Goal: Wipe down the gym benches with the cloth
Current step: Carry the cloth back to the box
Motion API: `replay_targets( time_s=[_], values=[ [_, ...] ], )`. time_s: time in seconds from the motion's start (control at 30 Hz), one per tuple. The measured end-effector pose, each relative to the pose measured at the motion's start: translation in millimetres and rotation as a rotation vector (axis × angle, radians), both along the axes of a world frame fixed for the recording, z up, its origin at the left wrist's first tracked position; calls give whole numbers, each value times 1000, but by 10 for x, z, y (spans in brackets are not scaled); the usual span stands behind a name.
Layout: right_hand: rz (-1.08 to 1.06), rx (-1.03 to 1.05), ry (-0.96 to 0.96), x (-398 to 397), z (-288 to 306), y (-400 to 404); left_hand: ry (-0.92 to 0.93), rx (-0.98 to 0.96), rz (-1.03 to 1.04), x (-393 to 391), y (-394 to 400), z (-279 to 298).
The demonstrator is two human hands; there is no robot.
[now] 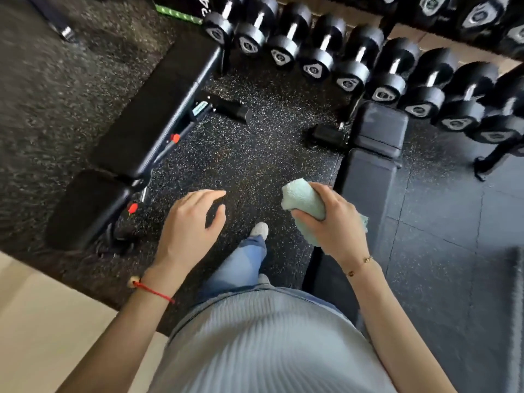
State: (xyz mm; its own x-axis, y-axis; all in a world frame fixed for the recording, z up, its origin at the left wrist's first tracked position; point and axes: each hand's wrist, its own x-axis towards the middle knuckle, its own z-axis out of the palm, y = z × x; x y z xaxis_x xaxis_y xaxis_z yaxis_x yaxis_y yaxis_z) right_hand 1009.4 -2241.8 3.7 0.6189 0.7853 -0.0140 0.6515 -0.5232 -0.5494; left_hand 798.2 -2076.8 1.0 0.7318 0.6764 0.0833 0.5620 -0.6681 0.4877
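Observation:
Two black padded gym benches stand on the speckled rubber floor. The left bench (147, 114) runs diagonally from lower left to upper middle. The right bench (374, 154) lies just right of centre, its near end partly hidden behind my right arm. My right hand (337, 222) grips a bunched pale green cloth (303, 198) in the air beside the right bench's left edge. My left hand (192, 222) hovers over the floor between the benches, fingers loosely curved and holding nothing.
A rack of several black dumbbells (354, 61) stretches across the top and right, close behind both benches. Bench legs with red adjustment knobs (174, 137) jut toward the gap. My foot (259, 231) stands on the floor between the benches. A pale floor (42, 321) begins at lower left.

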Motion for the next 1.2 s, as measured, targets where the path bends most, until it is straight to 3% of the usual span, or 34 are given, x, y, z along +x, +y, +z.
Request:
replay_targets(
  time_s=[0.3,0.63,1.2],
  values=[
    [354,-69,46,-675,-131,105,-1,-13,360,-1166,-681,-133],
    [688,-112,29,-1593,-146,764,-11,0,732,-2267,-1004,-166],
    [1037,-55,53,-4645,-194,2372,41,-2,1113,-4985,-377,36]
  ],
)
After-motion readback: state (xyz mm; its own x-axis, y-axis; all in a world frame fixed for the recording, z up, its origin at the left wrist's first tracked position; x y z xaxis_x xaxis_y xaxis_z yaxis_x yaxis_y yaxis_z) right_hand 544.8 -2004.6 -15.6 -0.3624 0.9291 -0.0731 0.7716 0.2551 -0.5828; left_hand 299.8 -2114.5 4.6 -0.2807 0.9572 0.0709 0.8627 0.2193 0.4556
